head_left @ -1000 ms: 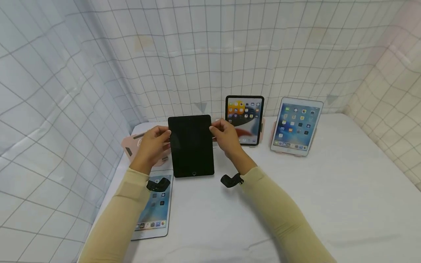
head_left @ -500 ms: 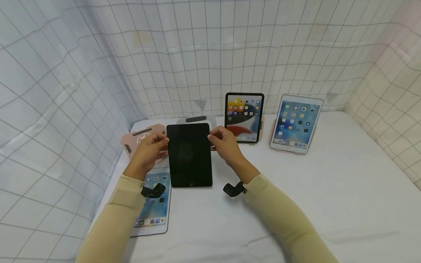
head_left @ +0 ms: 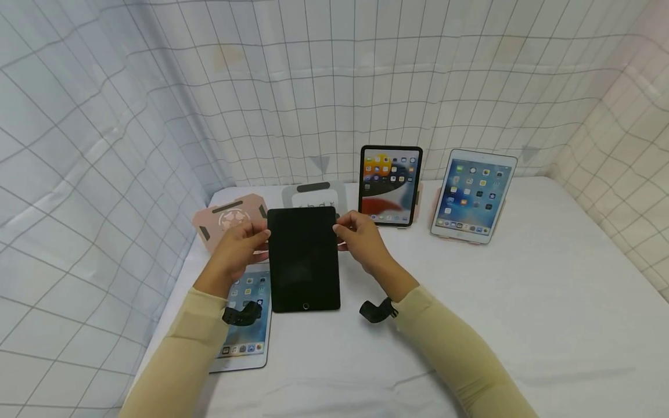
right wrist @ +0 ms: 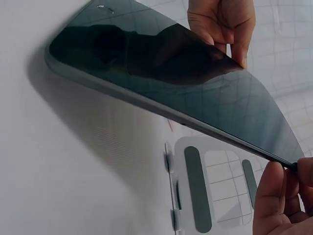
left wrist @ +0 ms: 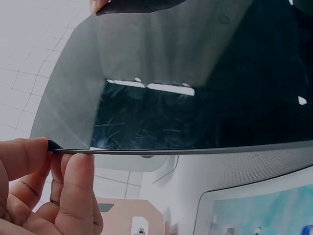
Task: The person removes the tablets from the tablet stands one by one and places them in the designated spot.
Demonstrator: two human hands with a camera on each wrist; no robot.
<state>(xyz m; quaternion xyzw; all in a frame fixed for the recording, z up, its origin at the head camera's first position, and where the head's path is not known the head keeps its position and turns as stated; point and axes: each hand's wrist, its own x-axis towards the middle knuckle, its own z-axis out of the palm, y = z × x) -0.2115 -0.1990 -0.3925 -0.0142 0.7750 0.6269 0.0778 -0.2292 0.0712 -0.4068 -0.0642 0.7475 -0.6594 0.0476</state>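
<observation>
We see both hands gripping the black tablet (head_left: 304, 261) in the centre of the head view, its screen dark and its home button at six o'clock. The left hand (head_left: 236, 255) pinches the long edge near the upper corner at ten o'clock; the right hand (head_left: 364, 241) pinches the opposite edge at two. That matched hold probably keeps it from twisting and leaves the glass uncovered. We cannot tell whether its lower edge touches the white cloth (head_left: 549, 302).

Between seven and eight o'clock, a white tablet (head_left: 257, 331) lies flat, needing no support. The pink stand (head_left: 230, 215) sits at ten, the grey stand (head_left: 338, 191) at twelve. Towards two, the black-framed tablet (head_left: 391, 186) leans upright, and beyond it the white-framed tablet (head_left: 474, 194), both apparently propped so their lit screens face us.
</observation>
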